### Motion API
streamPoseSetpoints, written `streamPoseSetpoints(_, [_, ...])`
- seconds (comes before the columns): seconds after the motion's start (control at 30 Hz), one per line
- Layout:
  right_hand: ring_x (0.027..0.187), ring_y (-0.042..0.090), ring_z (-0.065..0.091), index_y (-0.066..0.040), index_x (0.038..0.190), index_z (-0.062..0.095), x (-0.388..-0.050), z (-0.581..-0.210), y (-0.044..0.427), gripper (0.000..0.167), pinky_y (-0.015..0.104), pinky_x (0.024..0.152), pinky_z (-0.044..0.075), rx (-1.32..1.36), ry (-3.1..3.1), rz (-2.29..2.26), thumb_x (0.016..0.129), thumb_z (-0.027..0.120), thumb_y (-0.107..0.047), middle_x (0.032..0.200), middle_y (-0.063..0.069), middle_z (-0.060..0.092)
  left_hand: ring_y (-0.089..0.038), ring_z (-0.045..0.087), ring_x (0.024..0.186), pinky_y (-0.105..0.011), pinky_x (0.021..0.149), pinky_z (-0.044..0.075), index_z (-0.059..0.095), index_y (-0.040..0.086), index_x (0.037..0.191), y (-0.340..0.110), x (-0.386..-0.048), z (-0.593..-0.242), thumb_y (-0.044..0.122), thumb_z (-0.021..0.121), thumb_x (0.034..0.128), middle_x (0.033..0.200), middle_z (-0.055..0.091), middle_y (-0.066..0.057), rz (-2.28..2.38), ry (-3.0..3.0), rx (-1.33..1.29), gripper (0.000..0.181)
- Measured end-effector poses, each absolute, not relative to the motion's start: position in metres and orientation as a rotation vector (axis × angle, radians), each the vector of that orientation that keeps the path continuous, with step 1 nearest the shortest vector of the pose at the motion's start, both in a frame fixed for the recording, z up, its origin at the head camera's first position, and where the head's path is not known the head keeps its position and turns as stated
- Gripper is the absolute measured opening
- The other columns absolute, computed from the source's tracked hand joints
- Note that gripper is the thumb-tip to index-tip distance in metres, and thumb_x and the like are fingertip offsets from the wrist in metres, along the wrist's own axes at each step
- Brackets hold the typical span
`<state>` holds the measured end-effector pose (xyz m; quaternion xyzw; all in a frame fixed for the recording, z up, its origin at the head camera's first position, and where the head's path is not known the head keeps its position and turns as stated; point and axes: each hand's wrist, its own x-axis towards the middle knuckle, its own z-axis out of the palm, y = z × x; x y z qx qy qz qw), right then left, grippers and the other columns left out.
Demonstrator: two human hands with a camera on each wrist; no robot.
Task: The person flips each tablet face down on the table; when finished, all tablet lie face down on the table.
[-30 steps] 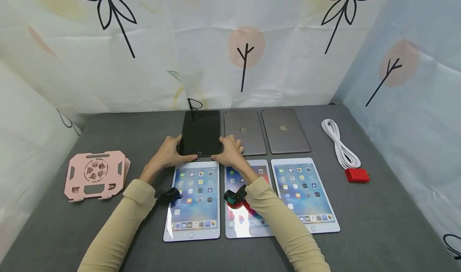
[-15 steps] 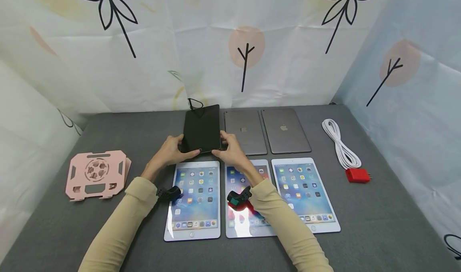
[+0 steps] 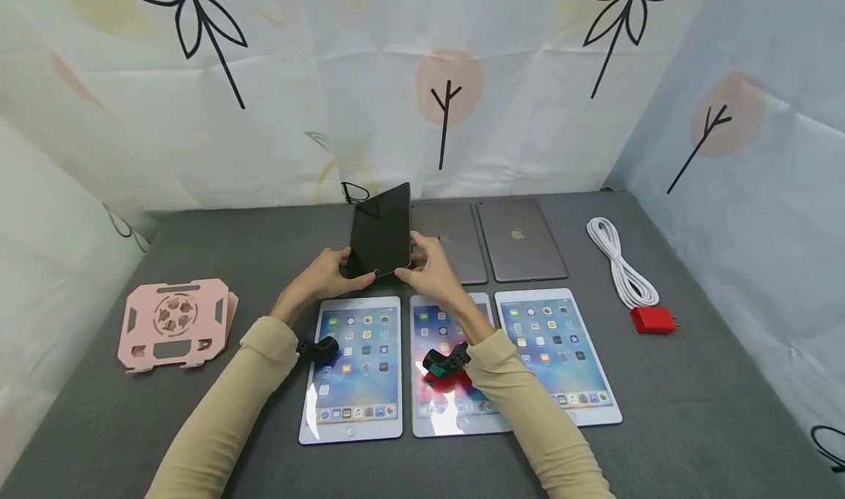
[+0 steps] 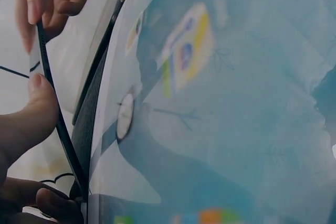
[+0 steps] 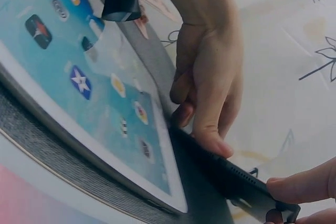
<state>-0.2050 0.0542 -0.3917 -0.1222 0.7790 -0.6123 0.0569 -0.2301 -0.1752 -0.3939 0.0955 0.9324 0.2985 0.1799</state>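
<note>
A tablet (image 3: 381,231) with a dark screen is tilted up off the grey table, its right side higher than its left. My left hand (image 3: 325,273) grips its lower left corner, thumb along the bottom edge by the home button. At the lower right corner, my right hand (image 3: 432,266) pinches it with the thumb in front and fingers at the side and behind. The left wrist view shows the tablet's thin edge (image 4: 58,103) between both hands. In the right wrist view, the left thumb presses on the tablet's edge (image 5: 236,174); the right hand is partly cut off.
Two grey tablets (image 3: 452,238) (image 3: 521,238) lie face down to the right. Three white tablets with lit screens (image 3: 356,367) lie nearer, under the wrists. A pink stand (image 3: 177,319) is at left; a white cable (image 3: 623,268) and red charger (image 3: 653,320) are at right.
The dark-screen tablet has risen from lying flat on the table and tilted, its right side coming up. Both hands have shifted slightly right with it. The other things have stayed in place.
</note>
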Motion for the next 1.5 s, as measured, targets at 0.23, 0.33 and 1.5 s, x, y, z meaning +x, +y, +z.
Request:
streamPoseSetpoints(0.23, [0.125, 0.044, 0.057, -0.001, 0.158, 0.034, -0.205, -0.384, 0.062, 0.073, 0.039, 0.095, 0.057, -0.41, 2.298, -1.906, 0.093, 0.065, 0.011, 0.153, 0.027, 0.034, -0.034, 0.068, 0.1, -0.044, 0.094, 0.055, 0.025, -0.013, 0.156, -0.166, -0.235, -0.393, 0.041, 0.066, 0.0976, 0.145, 0.051, -0.037, 0.892, 2.609, 0.428, 0.089])
streamPoseSetpoints(0.33, [0.126, 0.045, 0.056, -0.001, 0.16, 0.03, -0.204, -0.382, 0.065, 0.075, 0.041, 0.096, 0.057, -0.405, 2.278, -1.917, 0.094, 0.064, 0.009, 0.155, 0.025, 0.033, -0.024, 0.066, 0.079, -0.035, 0.08, 0.054, 0.026, -0.014, 0.155, -0.162, -0.235, -0.392, 0.04, 0.066, 0.0976, 0.143, 0.053, -0.036, 0.9, 2.604, 0.439, 0.088])
streamPoseSetpoints(1.5, [0.123, 0.039, 0.051, -0.003, 0.159, 0.033, -0.202, -0.354, 0.08, 0.076, 0.029, 0.087, 0.051, -0.401, 2.275, -1.951, 0.092, 0.067, 0.008, 0.156, 0.02, 0.037, -0.033, 0.052, 0.114, -0.042, 0.092, 0.045, 0.027, 0.001, 0.16, -0.131, -0.233, -0.395, 0.037, 0.06, 0.1023, 0.144, 0.053, -0.025, 1.024, 2.528, 0.479, 0.076])
